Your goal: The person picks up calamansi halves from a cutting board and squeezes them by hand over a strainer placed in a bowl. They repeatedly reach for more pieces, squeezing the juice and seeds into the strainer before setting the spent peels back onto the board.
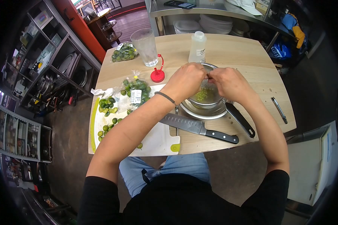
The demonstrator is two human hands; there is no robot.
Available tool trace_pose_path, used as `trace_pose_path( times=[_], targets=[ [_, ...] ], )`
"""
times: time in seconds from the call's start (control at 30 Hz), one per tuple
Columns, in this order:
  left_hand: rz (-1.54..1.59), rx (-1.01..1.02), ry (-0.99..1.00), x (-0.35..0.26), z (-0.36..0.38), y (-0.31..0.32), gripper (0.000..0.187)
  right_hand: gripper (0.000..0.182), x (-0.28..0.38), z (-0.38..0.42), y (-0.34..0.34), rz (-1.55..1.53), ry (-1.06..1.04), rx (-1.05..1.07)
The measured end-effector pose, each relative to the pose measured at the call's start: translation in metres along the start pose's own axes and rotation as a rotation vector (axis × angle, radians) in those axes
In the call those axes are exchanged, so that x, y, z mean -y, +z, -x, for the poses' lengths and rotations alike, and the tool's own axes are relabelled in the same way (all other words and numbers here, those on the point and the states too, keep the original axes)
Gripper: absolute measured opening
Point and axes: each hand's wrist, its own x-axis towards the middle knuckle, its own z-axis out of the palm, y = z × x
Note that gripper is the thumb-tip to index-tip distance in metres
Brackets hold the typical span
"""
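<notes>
Above a strainer with a black handle, my left hand and my right hand meet with fingers pinched together. What they hold between the fingertips is too small and hidden to name. Green pulp lies in the strainer, which rests over a metal bowl. A knife lies at the near side of the bowl, its blade reaching onto the white cutting board. Whole and cut green citrus fruits are on the board, near a labelled plastic bag of them.
Behind the hands stands a clear bottle without its cap. A red spout cap, a tall plastic cup and another fruit bag are at the back left. A pen lies near the right edge.
</notes>
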Motion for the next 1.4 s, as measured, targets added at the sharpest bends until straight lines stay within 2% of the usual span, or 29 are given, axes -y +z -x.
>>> trace_pose_path(
  times=[0.2, 0.37, 0.53, 0.6, 0.67, 0.7, 0.73, 0.77, 0.8, 0.83, 0.87, 0.9, 0.93, 0.97, 1.0, 1.03, 1.07, 1.13, 1.2, 1.23, 1.3, 1.33, 1.4],
  targets=[
    [0.012, -0.019, -0.005, -0.002, -0.005, -0.009, 0.016, 0.007, 0.001, -0.001, -0.004, -0.015, 0.016, 0.016],
    [0.026, -0.089, -0.008, -0.009, -0.013, -0.021, 0.014, 0.016, 0.000, -0.003, -0.013, -0.160, 0.038, -0.109],
    [-0.035, -0.218, 0.087, -0.018, -0.022, -0.036, 0.015, 0.014, 0.003, -0.004, -0.036, -0.150, 0.038, -0.221],
    [0.000, -0.232, 0.067, -0.023, -0.025, -0.042, 0.015, 0.013, 0.001, -0.004, -0.036, -0.155, 0.065, -0.255],
    [0.037, -0.245, 0.045, -0.020, -0.022, -0.037, 0.014, 0.010, -0.006, -0.004, -0.022, -0.151, -0.012, -0.291],
    [-0.037, -0.033, -0.009, -0.014, -0.016, -0.025, 0.012, 0.010, -0.007, 0.000, -0.012, -0.152, -0.011, -0.290],
    [-0.111, 0.178, -0.061, -0.010, -0.012, -0.019, 0.012, 0.011, -0.007, 0.005, -0.001, -0.109, 0.046, -0.129],
    [-0.113, 0.176, -0.062, -0.006, -0.008, -0.015, 0.012, 0.013, -0.007, 0.006, 0.004, -0.065, 0.100, 0.031],
    [-0.058, 0.090, -0.097, -0.003, -0.006, -0.014, 0.012, 0.013, -0.005, 0.003, -0.004, -0.061, 0.094, 0.026],
    [0.001, 0.012, -0.134, -0.002, -0.003, -0.013, 0.014, 0.014, 0.001, 0.002, -0.013, -0.111, 0.115, -0.095],
    [0.004, 0.018, -0.135, -0.001, -0.001, -0.012, 0.014, 0.016, 0.004, 0.003, -0.016, -0.164, 0.140, -0.212],
    [-0.016, 0.103, -0.118, -0.001, 0.001, -0.011, 0.015, 0.016, 0.005, 0.006, -0.010, -0.171, 0.145, -0.202],
    [-0.038, 0.182, -0.099, -0.001, 0.003, -0.012, 0.017, 0.016, 0.005, 0.008, -0.003, -0.096, 0.143, -0.021],
    [-0.041, 0.178, -0.099, -0.002, 0.003, -0.013, 0.017, 0.015, 0.004, 0.007, -0.002, -0.014, 0.137, 0.150],
    [0.024, 0.098, -0.089, -0.003, 0.003, -0.017, 0.017, 0.015, 0.004, 0.004, -0.005, -0.009, 0.133, 0.141],
    [0.091, 0.020, -0.082, -0.002, 0.003, -0.020, 0.018, 0.015, 0.005, 0.002, -0.007, -0.089, 0.156, 0.003],
    [0.090, 0.020, -0.089, 0.000, 0.006, -0.020, 0.018, 0.015, 0.007, 0.003, -0.008, -0.175, 0.178, -0.124],
    [0.105, 0.131, -0.123, 0.009, 0.019, -0.019, 0.019, 0.015, 0.010, 0.004, -0.008, -0.143, 0.160, -0.100],
    [0.093, 0.101, -0.129, 0.011, 0.036, -0.026, 0.018, 0.015, 0.011, 0.000, -0.004, -0.048, 0.198, 0.255],
    [0.093, 0.073, -0.121, 0.014, 0.046, -0.038, 0.018, 0.015, 0.015, -0.007, -0.007, -0.058, 0.154, 0.235],
    [0.068, 0.033, -0.159, 0.025, 0.073, -0.068, 0.017, 0.016, 0.030, -0.019, -0.014, -0.111, 0.155, 0.033],
    [0.092, 0.004, -0.173, 0.030, 0.086, -0.081, 0.017, 0.016, 0.038, -0.030, -0.010, -0.122, 0.124, 0.029],
    [0.045, -0.050, -0.332, 0.050, 0.116, -0.117, 0.015, 0.016, 0.054, -0.048, -0.002, -0.198, -0.027, 0.050]
  ],
)
